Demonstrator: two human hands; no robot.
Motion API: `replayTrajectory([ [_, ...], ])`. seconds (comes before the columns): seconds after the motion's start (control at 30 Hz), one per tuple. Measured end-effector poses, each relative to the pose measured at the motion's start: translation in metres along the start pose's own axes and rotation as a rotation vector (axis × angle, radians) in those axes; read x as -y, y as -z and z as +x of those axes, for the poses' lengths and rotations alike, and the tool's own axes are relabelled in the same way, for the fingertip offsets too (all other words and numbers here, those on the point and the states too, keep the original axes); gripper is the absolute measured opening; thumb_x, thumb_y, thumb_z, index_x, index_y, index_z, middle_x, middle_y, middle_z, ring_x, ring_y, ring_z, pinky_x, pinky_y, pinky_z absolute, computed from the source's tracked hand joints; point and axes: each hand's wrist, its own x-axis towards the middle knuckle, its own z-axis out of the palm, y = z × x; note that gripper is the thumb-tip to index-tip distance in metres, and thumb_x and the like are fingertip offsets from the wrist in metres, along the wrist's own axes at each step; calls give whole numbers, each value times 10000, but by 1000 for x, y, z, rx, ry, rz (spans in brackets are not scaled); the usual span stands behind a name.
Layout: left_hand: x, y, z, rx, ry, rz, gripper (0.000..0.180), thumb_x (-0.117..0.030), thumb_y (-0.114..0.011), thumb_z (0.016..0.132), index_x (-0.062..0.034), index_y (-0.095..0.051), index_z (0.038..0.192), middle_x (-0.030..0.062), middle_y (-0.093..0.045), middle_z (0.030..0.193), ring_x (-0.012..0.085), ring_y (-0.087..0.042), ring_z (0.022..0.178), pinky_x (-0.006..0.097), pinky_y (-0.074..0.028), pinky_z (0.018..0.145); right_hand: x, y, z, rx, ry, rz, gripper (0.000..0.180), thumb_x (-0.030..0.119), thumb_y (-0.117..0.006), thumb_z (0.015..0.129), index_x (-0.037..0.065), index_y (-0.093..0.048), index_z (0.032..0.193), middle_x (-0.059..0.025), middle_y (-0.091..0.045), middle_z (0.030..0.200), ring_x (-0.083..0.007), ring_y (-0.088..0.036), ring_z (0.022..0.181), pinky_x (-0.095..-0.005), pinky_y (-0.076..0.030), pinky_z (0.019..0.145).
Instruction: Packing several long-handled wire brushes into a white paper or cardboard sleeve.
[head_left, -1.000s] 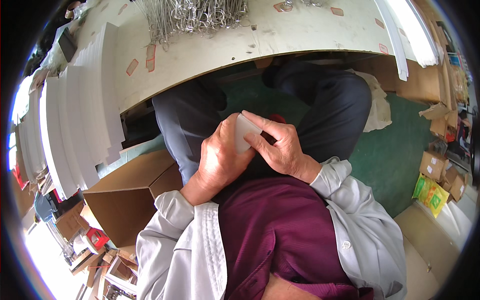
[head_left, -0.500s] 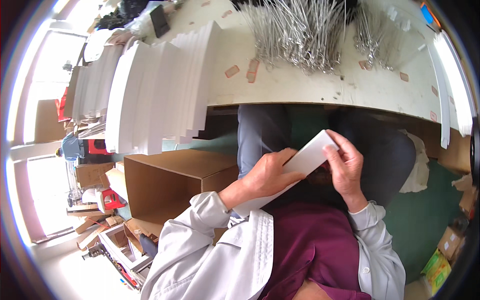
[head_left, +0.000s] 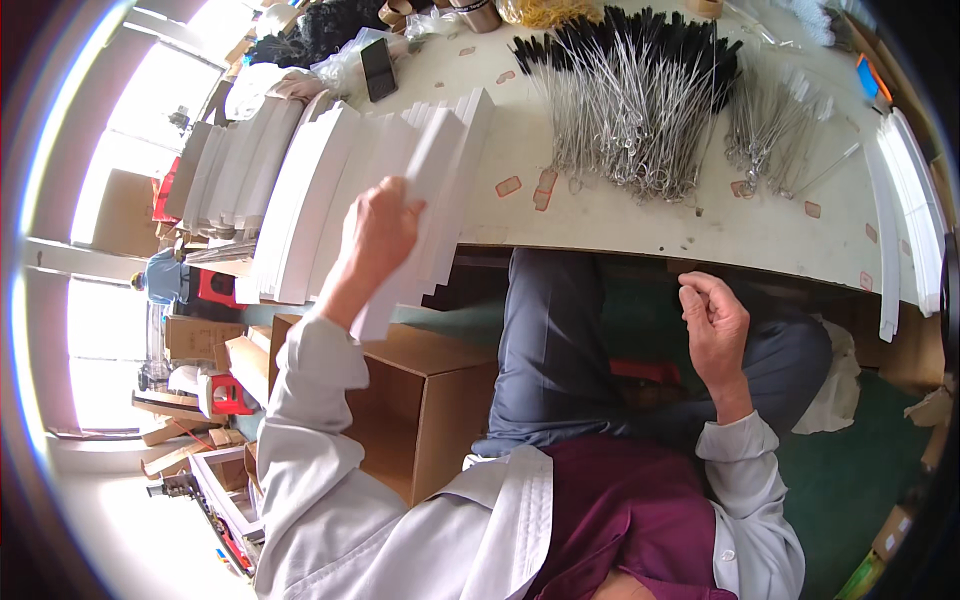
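Here's our left hand (head_left: 382, 225) grasping the white box (head_left: 437, 146), long axis lined up with the stack (head_left: 308, 205), our right hand (head_left: 716, 325) empty, farther off.

The long strip (head_left: 437, 150) is plain white, matching the row of white strips (head_left: 325, 200), while the tabletop (head_left: 600, 225) is off-white, dotted with small patches (head_left: 509, 187) (outlined in red). The bundled wires (head_left: 640, 120) are silver with black tips, and the flat slab (head_left: 378, 70) is black. The jacket (head_left: 320, 450) is pale grey, the shirt (head_left: 630, 510) maroon, the trousers (head_left: 545, 340) slate blue-grey, the floor (head_left: 850, 480) deep green, the carton (head_left: 445, 410) brown, the stool (head_left: 230, 395) red.
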Motion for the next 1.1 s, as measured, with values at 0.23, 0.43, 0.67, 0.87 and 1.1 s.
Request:
replayTrajectory([
  [0.23,29,-25,50,5,-29,600,160,-228,-659,928,-70,-648,914,173,-739,862,327,-765,809,455,-617,689,-1,5,-10,21,-80,-35,142,102,-715,977,-33,-735,1016,-79,-740,966,-55,-604,680,-227,-497,614],
  [0.43,55,-12,46,-109,-56,611,529,-301,-787,881,-78,-607,1325,180,-690,1115,349,-687,1067,449,-573,885,-5,28,-7,-57,41,-208,107,79,-712,939,-19,-736,977,-150,-742,943,-230,-723,746,-303,-555,647],
  [0.67,68,-20,41,-29,-25,360,608,-107,-705,932,-75,-495,1501,233,-573,1401,416,-568,1276,484,-492,1052,-1,81,-1,-225,47,-221,104,82,-685,961,-20,-705,961,-148,-723,911,-248,-701,727,-328,-550,647],
  [0.87,54,-15,36,-68,-78,377,621,-79,-689,926,-77,-484,1512,256,-515,1485,437,-488,1380,479,-429,1138,-9,192,15,-558,267,-725,137,104,-701,913,5,-702,1008,-175,-715,1022,-365,-699,936,-422,-567,818],
  [1.1,-76,11,-16,-23,-243,111,604,-92,-723,906,-44,-520,1473,242,-518,1493,455,-499,1371,493,-425,1139,-24,320,29,-676,-149,-1289,574,296,-781,873,-32,-605,1311,-247,-651,1283,-383,-627,1185,-469,-489,1037],
])
